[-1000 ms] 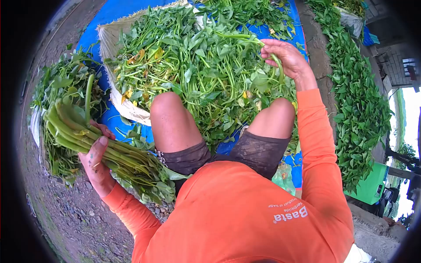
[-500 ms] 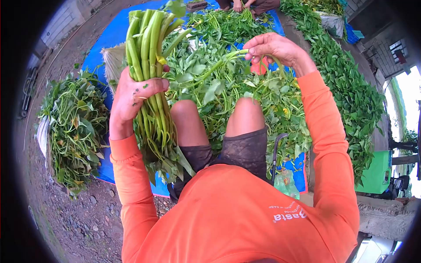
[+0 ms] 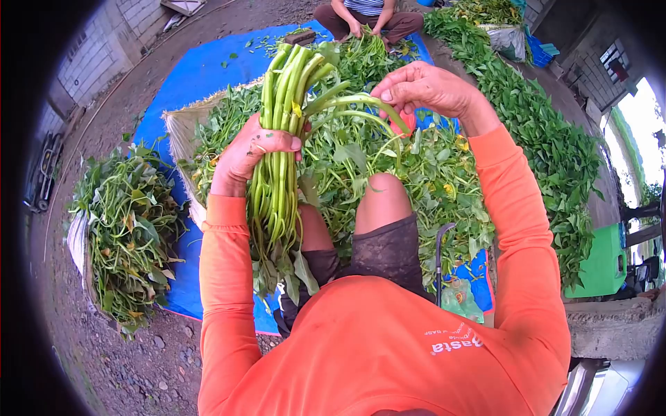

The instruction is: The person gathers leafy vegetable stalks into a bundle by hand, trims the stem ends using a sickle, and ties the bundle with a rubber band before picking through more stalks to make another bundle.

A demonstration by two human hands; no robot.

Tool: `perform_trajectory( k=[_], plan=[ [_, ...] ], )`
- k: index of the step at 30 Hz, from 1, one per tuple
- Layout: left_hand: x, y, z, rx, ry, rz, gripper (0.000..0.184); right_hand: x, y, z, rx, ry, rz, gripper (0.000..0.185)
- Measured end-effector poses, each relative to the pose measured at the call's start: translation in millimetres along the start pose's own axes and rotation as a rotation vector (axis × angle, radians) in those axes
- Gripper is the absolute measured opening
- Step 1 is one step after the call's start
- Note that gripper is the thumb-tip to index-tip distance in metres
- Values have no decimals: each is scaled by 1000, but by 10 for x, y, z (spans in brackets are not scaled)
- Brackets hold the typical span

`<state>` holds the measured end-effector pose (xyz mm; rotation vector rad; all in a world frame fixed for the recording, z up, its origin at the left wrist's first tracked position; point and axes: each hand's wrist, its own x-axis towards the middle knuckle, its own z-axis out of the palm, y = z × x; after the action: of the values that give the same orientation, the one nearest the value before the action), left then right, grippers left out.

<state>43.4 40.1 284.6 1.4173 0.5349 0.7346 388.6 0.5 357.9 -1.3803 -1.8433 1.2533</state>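
Observation:
My left hand (image 3: pixel 251 154) is wrapped round a thick bunch of leafy green stems (image 3: pixel 279 177) that look like water spinach. Its cut ends point up and its leaves hang down by my left knee. To the right, my right hand (image 3: pixel 433 91) has thumb and fingers pinched at a green stem (image 3: pixel 361 102), which bends away from the top of the bunch. The fingertips partly hide that contact. Below both hands spreads a loose pile of greens (image 3: pixel 430 166). A red object (image 3: pixel 406 123) shows just under my right fingers.
A blue tarp (image 3: pixel 208 59) lies under the pile, with a sack edge (image 3: pixel 182 142) at left. Another heap of greens (image 3: pixel 128 232) stands farther left. A curved blade tool (image 3: pixel 438 260) and plastic bag (image 3: pixel 463 299) lie by my right thigh. Another person (image 3: pixel 368 17) sits opposite, handling greens.
My left hand and the bunch have shifted right and slightly down in view. My right hand is closer to the bunch, at a bent stem. The view has tilted up, showing more of the other person.

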Motion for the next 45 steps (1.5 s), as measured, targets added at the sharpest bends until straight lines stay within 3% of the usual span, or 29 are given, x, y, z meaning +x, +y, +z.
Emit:
perform_trajectory(
  k=[2,6,9,12,15,18,22,23,25,28,31,33,36,39,40,43,45],
  plan=[
    [17,-59,-62,-5,10,-7,55,54,171,17,-43,26,-85,34],
    [-23,-35,0,21,22,6,55,20,158,137,191,87,-58,37],
    [-41,-7,27,31,31,2,55,15,116,140,136,108,-145,34],
    [-69,29,59,41,25,-10,55,-10,1,131,-39,126,-103,32],
    [-78,44,73,63,17,-21,59,29,22,126,-296,159,-206,33],
    [-60,5,55,73,-38,-71,68,-149,-285,231,-598,138,-73,29],
    [-39,-50,31,102,-37,-114,55,-265,-168,273,-1293,197,-194,24],
    [-57,-50,32,114,-7,-121,48,-311,-87,204,-1328,192,-47,25],
    [-88,-122,-63,35,34,-87,54,-350,123,7,-1391,174,231,28],
    [-130,-200,-138,-121,32,-67,62,-490,461,-46,-1527,334,191,40],
    [-91,-283,-178,-220,12,-46,66,-283,474,293,-185,275,-91,61],
    [-65,-294,-139,-259,10,-45,68,-54,459,633,234,263,-288,68],
    [-59,-284,-85,-254,27,-40,70,317,444,933,289,102,-269,48],
    [-48,-254,-49,-213,102,-28,66,354,260,1152,-256,274,-199,42],
    [-58,-249,-54,-223,126,-30,62,339,253,1256,-561,535,-399,43],
    [-60,-268,-55,-276,207,-28,56,444,229,1423,-807,763,-581,40],
    [-64,-260,-64,-258,208,-36,56,534,241,1498,-557,643,-410,33]
  ],
)
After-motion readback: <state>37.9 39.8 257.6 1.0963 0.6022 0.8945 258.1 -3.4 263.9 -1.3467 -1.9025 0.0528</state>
